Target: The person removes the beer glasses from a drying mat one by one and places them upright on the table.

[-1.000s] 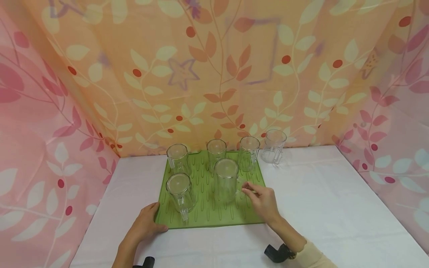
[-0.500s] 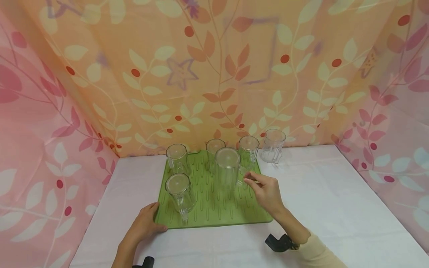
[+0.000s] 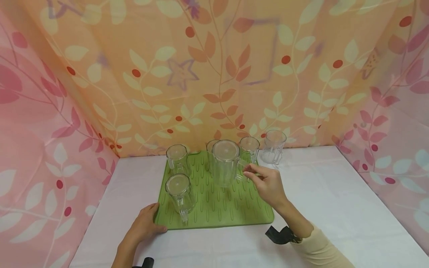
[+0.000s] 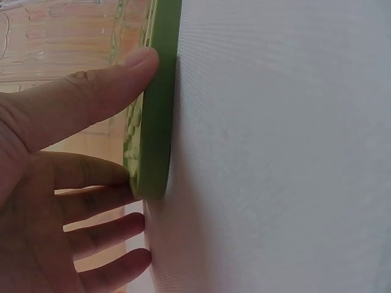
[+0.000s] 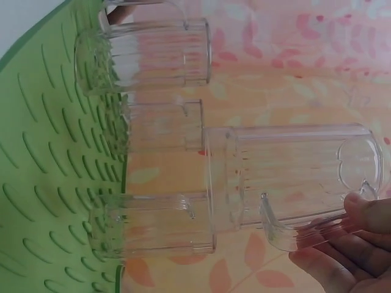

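My right hand (image 3: 266, 184) pinches the handle of a clear mug (image 3: 223, 172) between thumb and fingers. In the right wrist view this mug (image 5: 293, 165) is upside down, rim toward the green mat (image 5: 46, 159) and raised off it. It partly covers the back-middle mug (image 3: 210, 154) in the head view. More inverted mugs stand on the mat: back left (image 3: 177, 158), back right mug (image 3: 249, 145) and front left mug (image 3: 179, 186). My left hand (image 3: 143, 223) touches the mat's front-left corner, thumb (image 4: 91, 101) along the front edge, straight fingers at the left side.
Another clear mug (image 3: 275, 147) stands upright on the white tablecloth (image 3: 321, 193), just right of the mat's back corner. Patterned curtains (image 3: 151, 104) close off the back and both sides. Black wrist mounts (image 3: 281, 235) sit near my forearms.
My right hand has carried the inverted mug away from me toward the back-middle mug, which it now overlaps in view. The left hand stays at the mat's corner.
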Demonstrator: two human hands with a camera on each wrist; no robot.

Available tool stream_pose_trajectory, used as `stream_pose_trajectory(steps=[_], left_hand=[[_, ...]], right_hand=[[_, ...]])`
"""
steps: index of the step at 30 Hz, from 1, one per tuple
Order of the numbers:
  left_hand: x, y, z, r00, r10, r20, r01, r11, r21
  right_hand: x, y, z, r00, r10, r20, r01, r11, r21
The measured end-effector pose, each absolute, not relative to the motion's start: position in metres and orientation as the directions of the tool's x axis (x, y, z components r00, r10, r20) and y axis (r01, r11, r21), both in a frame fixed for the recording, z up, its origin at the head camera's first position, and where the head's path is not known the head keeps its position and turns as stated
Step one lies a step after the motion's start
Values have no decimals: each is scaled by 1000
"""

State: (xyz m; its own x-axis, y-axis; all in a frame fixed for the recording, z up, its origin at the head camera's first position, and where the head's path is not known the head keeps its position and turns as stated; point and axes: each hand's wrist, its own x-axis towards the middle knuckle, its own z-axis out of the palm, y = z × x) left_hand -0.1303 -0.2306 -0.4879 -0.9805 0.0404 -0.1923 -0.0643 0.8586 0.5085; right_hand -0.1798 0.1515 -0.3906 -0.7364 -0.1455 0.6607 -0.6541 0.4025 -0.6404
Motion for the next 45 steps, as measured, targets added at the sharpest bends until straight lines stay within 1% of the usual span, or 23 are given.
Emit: stream_pose_trajectory(steps=[4, 12, 22, 45], left_hand=[[-130, -231, -488, -980, 39, -193, -66, 857, 511], [-131, -232, -489, -983, 42, -178, -60, 845, 531], [-131, -231, -487, -982, 53, -184, -52, 850, 524], [-130, -232, -486, -982, 64, -178, -39, 854, 519]], right_hand=[[-180, 153, -388, -742, -147, 654, -649, 399, -647], [-179, 154, -391, -781, -133, 610, -604, 407, -685], [-178, 155, -392, -789, -128, 601, -592, 425, -685], [-178, 157, -389, -781, -129, 612, -601, 422, -679]])
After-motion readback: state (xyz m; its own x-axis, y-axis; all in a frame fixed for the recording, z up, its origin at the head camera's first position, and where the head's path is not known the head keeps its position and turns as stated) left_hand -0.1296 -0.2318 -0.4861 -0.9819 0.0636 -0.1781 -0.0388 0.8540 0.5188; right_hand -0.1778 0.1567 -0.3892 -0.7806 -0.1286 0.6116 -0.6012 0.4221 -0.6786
